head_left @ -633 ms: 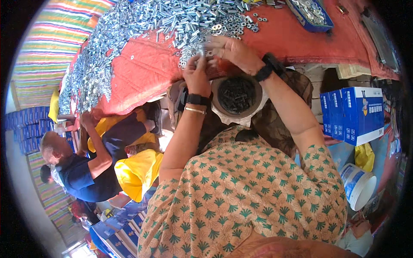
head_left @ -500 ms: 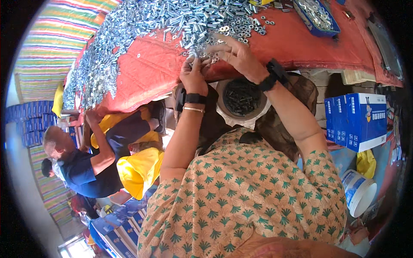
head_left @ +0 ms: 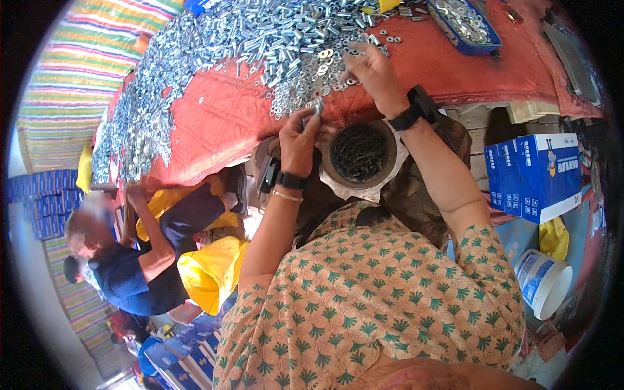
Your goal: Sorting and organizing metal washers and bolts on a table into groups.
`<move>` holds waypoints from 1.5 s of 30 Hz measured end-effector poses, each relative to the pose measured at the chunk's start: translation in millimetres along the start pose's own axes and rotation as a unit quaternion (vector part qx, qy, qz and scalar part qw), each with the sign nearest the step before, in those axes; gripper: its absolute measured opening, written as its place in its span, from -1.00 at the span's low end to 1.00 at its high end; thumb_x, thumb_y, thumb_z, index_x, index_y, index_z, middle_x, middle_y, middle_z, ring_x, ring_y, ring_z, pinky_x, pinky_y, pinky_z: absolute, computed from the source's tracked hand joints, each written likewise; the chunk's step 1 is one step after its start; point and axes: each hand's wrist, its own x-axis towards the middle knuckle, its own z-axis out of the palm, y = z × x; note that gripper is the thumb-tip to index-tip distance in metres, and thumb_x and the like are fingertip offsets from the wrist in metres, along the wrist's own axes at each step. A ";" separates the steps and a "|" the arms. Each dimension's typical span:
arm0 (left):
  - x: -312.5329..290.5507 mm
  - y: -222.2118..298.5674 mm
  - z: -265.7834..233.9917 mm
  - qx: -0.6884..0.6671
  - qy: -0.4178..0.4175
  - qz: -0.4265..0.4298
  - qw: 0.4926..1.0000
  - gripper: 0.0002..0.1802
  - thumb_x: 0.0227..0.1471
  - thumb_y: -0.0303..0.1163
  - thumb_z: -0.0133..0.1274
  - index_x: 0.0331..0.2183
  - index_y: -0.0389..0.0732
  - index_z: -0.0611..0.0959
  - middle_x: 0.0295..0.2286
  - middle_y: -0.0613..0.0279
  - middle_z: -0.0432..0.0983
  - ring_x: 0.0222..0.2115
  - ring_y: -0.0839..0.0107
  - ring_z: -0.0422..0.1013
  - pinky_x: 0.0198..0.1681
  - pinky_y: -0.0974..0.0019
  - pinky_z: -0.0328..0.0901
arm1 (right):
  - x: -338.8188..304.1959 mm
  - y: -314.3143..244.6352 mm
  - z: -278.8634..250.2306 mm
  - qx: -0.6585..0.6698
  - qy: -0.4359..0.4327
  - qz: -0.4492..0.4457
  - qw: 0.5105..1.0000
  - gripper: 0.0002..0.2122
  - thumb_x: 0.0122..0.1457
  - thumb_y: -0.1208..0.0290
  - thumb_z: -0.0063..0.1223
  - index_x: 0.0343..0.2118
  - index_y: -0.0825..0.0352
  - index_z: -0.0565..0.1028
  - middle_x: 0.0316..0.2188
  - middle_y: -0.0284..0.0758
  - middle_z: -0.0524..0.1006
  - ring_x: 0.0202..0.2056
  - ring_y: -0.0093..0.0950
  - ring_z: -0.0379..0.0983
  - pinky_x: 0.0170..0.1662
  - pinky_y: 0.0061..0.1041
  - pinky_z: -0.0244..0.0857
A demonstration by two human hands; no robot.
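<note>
My left hand is closed just off the table's near edge, with a small silver metal fastener pinched upright between thumb and fingertips. Over the near right part of the heap, my right hand has its fingers bent and apart, fingertips among loose nuts and washers; nothing shows in them. Silver metal sleeves are piled thickly on the red cloth, with washers scattered along the near side. Below the hands, a round bowl holds dark, short rod-like pieces.
A blue tray of washers stands at the back right. Blue-and-white boxes and a white bucket are on my right. At left, another person sits working at the same table, near a yellow cloth.
My left hand has moved slightly right and nearer to me, the metal piece still in its fingers. My right hand has shifted right, away from the left. The whole view has tilted a little.
</note>
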 end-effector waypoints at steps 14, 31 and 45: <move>32.6 -4.1 -33.8 -0.416 0.019 -0.194 0.888 -0.80 0.14 -0.47 -0.17 -0.20 -0.35 0.38 -0.39 0.15 0.43 -0.47 0.44 0.34 -0.39 0.41 0.32 | 87.4 38.1 -48.5 -0.390 0.146 -0.155 0.896 -0.82 0.00 0.43 0.03 -0.31 0.32 0.52 -0.40 -0.13 0.53 -0.32 -0.18 0.46 -0.24 -0.28 0.32; 43.1 10.6 -19.0 -0.234 -0.052 -0.140 0.961 -0.74 0.17 -0.50 -0.22 -0.09 -0.28 0.38 -0.26 0.12 0.46 -0.33 0.38 0.42 -0.20 0.33 0.38 | 119.0 72.0 0.7 -0.501 0.035 -0.226 0.835 -0.81 0.01 0.44 0.01 -0.29 0.34 0.47 -0.40 -0.13 0.48 -0.31 -0.15 0.42 -0.24 -0.24 0.31; 31.4 1.6 -20.2 -0.150 -0.040 -0.094 0.983 -0.80 0.12 -0.46 -0.09 -0.22 -0.34 0.50 -0.37 0.07 0.54 -0.56 0.49 0.43 -0.46 0.44 0.39 | 84.1 52.3 20.8 -0.341 -0.026 -0.143 0.929 -0.68 0.02 0.42 0.06 -0.13 0.37 0.43 -0.38 -0.24 0.54 -0.36 -0.45 0.49 -0.27 -0.49 0.36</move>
